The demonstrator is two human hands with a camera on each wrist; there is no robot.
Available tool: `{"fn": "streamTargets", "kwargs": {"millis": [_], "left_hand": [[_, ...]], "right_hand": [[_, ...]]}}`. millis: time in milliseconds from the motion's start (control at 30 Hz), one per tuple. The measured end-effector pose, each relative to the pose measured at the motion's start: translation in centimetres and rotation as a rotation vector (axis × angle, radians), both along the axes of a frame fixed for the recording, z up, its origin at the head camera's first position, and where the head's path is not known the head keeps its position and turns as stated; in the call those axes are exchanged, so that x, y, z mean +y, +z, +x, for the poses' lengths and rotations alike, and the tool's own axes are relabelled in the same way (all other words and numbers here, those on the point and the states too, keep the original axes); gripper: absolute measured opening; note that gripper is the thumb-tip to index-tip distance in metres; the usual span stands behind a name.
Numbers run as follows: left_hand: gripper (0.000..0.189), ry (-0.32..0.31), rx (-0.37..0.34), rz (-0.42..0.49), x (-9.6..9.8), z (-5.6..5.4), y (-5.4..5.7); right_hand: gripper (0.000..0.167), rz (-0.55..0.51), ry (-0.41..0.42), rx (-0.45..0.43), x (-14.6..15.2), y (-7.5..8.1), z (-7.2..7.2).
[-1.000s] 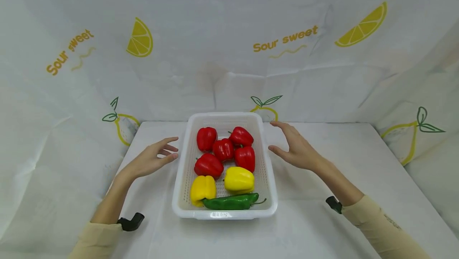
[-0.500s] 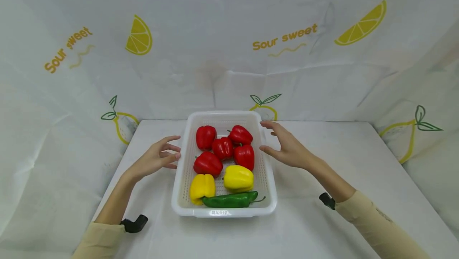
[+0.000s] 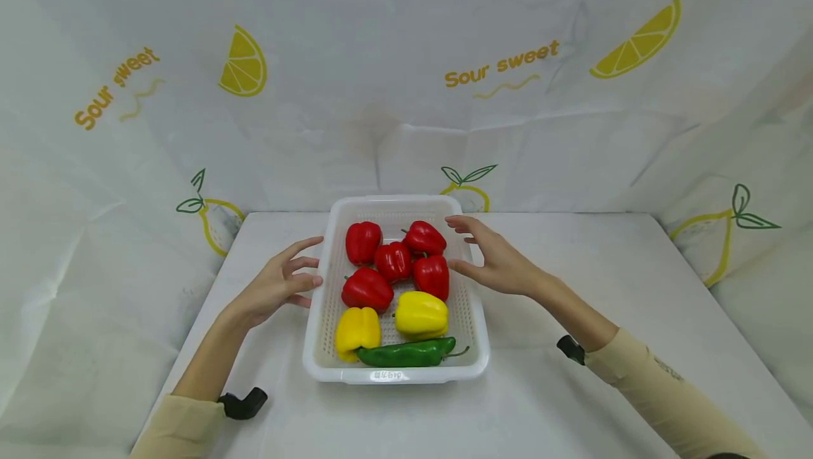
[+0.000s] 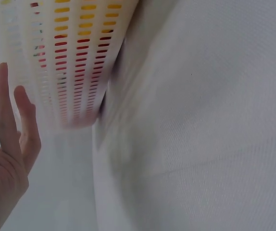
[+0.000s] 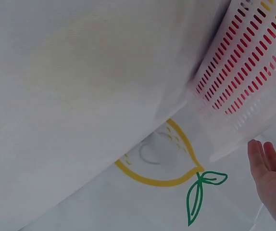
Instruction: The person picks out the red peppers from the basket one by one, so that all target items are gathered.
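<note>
A white perforated plastic basket (image 3: 396, 376) stands on the table, holding several red bell peppers (image 3: 367, 289), two yellow bell peppers (image 3: 421, 316) and a long green chili pepper (image 3: 406, 354) along its near end. My left hand (image 3: 279, 282) is at the left side of the basket, fingers spread and relaxed, fingertips right at the rim. In the left wrist view its fingers (image 4: 6, 110) lie beside the slotted wall. Over the right rim reaches my right hand (image 3: 498, 258), thumb and fingers apart, tips close to the red peppers on that side. Neither hand holds anything.
The table (image 3: 571, 261) is covered in white cloth, and a white backdrop (image 3: 305, 127) with lemon prints rises behind and at both sides. A black wrist mount (image 3: 243, 403) hangs by the left sleeve, another (image 3: 570, 349) by the right.
My right hand has moved left, from beside the basket to over its right rim. My left hand has edged right up to the left rim. The peppers keep their places in the basket.
</note>
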State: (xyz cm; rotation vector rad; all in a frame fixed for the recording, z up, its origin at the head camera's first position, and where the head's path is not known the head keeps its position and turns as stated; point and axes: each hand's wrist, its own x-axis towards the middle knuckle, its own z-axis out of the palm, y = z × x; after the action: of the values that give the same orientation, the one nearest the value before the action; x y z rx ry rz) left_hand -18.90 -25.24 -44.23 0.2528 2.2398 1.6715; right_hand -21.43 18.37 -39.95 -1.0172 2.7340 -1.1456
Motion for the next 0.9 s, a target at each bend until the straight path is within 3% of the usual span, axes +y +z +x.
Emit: {"fn": "streamTargets", "kwargs": {"millis": [200, 500, 900], "left_hand": [[0.083, 0.002, 0.003, 0.056, 0.1, 0.0, -0.2], [0.08, 0.002, 0.037, 0.045, 0.3, 0.5, -0.1], [0.081, 0.016, 0.009, 0.089, 1.6, 1.7, -0.1]], "right_hand": [[0.08, -0.002, 0.012, 0.003, -0.1, 0.0, -0.4], [0.077, -0.005, 0.029, -0.014, -0.4, 0.2, -0.8], [0.074, -0.019, 0.062, -0.066, -0.8, 1.3, -1.2]]}}
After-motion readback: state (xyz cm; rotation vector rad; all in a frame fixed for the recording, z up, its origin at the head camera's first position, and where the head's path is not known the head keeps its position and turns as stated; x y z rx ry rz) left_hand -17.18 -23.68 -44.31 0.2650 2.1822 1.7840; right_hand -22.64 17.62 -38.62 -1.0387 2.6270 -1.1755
